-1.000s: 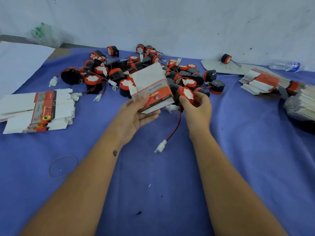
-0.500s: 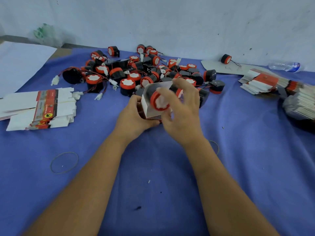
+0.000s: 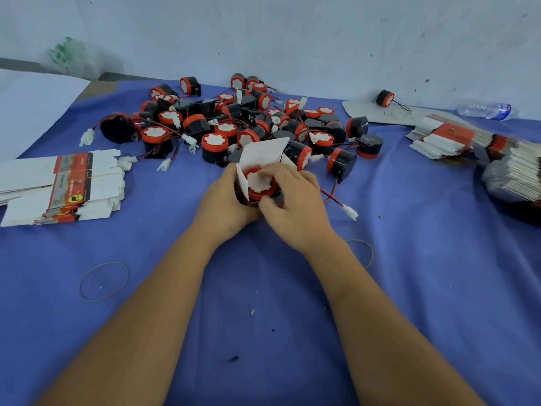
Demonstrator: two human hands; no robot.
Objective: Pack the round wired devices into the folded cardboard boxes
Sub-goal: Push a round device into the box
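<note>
1. While the left hand wraps its fingers round the side of an opened cardboard box, the right hand curls over a round device whose red rim and white face sit in the box's mouth.
2. That box is upright between both hands on the blue cloth, its white lid flap standing open at the far side.
3. From under the right hand a red and black wire trails out to a white connector lying on the cloth.
4. Just beyond the hands lies a heap of round devices, black with red rims, wires tangled among them.
5. Flat box blanks lie stacked at the left; more stacks of blanks lie at the right.
6. A rubber band rests on the cloth near the left forearm, and a plastic bottle lies by the wall.
</note>
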